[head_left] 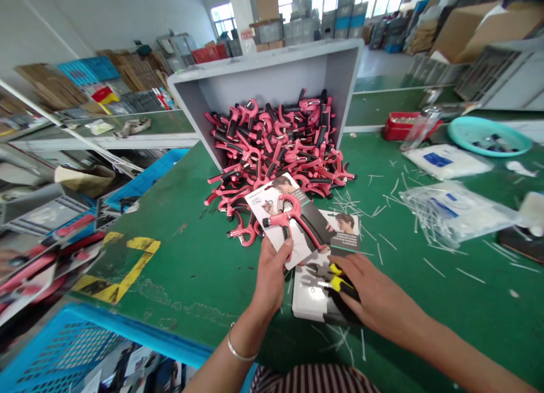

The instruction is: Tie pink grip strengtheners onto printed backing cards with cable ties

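My left hand [272, 268] is closed on a printed backing card [257, 203], thumb on its front. On the card lies a pink hand grip strengthener [293, 212] with black handles and a spring. My right hand [361, 280] is wrapped around pliers [340, 280] with yellow and black handles, their jaws pointing left toward the card. Beneath the pliers is a stack of backing cards [304, 302], partly covered by my right hand. Beyond my hands, a heap of pink and black hand grip strengtheners [272, 144] spills from a tipped grey bin [272, 67].
White plastic ties [433, 267] are strewn over the green table [204, 280]. Bags of ties [459, 212], a turquoise dish [463, 129] and a red box [393, 129] stand at the right. A blue crate [72, 319] sits at lower left, below another person's hand [6, 263].
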The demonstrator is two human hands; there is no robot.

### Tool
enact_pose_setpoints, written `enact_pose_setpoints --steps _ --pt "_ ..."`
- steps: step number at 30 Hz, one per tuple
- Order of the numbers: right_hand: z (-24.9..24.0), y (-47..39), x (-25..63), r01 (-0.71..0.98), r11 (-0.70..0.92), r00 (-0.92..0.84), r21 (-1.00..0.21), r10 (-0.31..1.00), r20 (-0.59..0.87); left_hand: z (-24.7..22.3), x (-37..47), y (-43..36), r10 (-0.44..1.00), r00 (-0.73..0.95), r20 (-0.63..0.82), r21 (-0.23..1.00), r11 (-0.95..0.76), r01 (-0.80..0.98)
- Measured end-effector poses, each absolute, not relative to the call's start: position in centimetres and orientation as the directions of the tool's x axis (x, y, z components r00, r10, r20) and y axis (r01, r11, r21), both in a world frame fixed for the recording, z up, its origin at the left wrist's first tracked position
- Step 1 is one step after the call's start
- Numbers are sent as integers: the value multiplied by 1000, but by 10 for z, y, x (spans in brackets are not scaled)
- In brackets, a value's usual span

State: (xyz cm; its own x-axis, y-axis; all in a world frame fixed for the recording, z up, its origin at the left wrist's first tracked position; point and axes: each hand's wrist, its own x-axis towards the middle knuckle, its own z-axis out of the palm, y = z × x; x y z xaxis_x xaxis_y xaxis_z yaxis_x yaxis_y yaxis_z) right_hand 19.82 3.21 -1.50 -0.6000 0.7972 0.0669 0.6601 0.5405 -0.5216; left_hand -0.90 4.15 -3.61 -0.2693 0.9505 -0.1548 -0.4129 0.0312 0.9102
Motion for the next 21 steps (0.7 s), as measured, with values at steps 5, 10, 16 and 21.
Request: enact_pose_setpoints --steps 5,10,16,21 --pt "-34 45 190 736 563 -546 -377 822 161 -38 1 34 943 -300 -142 895 -7 -447" --pt "-30 41 184 755 542 -524 -368 837 158 -41 10 29 942 -294 -159 879 -1 -477" --pt "-33 40 183 747 510 -512 -426 851 121 -41 9 28 945 -274 -180 883 33 -468" --pt "-38 37 183 754 467 -499 -462 865 60 -43 10 26 946 -284 -156 898 16 -440"
